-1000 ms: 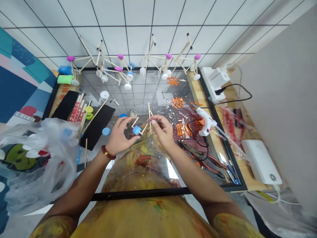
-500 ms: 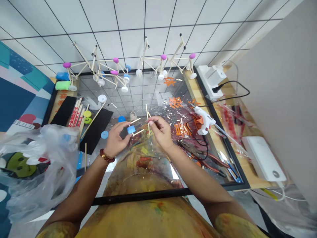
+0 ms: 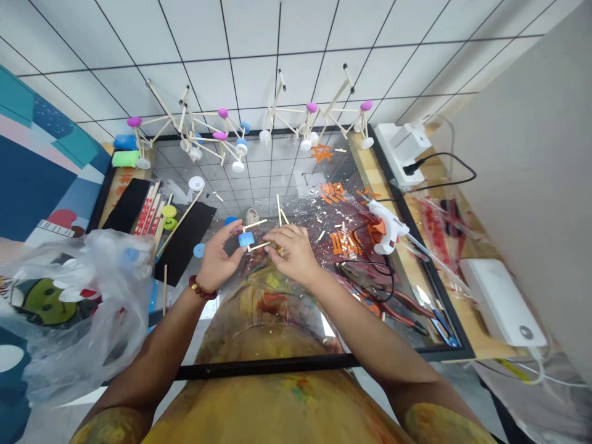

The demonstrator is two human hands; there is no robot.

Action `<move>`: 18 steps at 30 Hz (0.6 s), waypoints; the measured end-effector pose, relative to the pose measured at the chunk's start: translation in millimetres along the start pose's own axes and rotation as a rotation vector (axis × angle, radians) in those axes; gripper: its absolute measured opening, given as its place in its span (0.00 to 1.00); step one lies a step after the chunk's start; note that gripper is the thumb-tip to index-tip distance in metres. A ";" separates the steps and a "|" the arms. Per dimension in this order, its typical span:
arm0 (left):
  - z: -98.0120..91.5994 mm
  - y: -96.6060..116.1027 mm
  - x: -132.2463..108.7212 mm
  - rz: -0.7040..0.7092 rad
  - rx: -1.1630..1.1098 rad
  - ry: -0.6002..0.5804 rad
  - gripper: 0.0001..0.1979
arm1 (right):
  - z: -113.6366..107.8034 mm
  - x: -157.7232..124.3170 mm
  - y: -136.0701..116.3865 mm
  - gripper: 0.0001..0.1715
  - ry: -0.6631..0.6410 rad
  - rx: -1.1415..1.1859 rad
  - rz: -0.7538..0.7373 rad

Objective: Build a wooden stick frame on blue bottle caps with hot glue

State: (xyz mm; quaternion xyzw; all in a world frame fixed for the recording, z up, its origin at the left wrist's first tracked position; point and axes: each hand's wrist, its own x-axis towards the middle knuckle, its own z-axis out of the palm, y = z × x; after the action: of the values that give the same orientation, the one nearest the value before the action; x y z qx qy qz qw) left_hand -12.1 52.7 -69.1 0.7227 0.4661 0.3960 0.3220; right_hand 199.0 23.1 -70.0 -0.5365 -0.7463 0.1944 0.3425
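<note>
My left hand (image 3: 221, 258) pinches a small assembly between thumb and fingers: a blue disc-like piece (image 3: 246, 239) with two thin wooden sticks pointing right. Facing it, my right hand (image 3: 295, 251) has its fingers curled at the free end of the lower wooden stick (image 3: 259, 246). Just beyond my right knuckles, a V of two thin sticks (image 3: 279, 209) shows; their lower ends are hidden behind the hand. A blue disc (image 3: 198, 250) lies left of my left hand, and another is partly covered by its fingers.
Stick figures with pink tops and white wheels (image 3: 305, 144) line the back. At right are a glue gun (image 3: 388, 227), pliers (image 3: 407, 305), orange pieces (image 3: 345, 243) and a power strip (image 3: 398, 154). Black sheets (image 3: 187, 240), bundled sticks and a plastic bag (image 3: 92, 320) sit left.
My right hand has moved slightly down and left, from the upright thin stick to the lower stick of the assembly. My left hand keeps its hold. The view has shifted slightly.
</note>
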 end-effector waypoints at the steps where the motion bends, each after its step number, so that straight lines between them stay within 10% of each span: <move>1: 0.2 -0.7 -0.3 0.012 0.021 -0.004 0.27 | -0.4 0.0 -0.3 0.09 -0.004 -0.012 0.003; 18: -3.4 5.0 -1.1 0.067 0.168 -0.079 0.35 | -4.4 3.2 1.9 0.12 0.218 0.082 0.166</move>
State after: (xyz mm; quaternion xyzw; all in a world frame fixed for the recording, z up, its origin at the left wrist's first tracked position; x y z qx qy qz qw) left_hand -13.2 50.3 -63.5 0.7772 0.4603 0.3374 0.2650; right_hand 202.8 26.5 -67.2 -0.6000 -0.6490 0.1931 0.4261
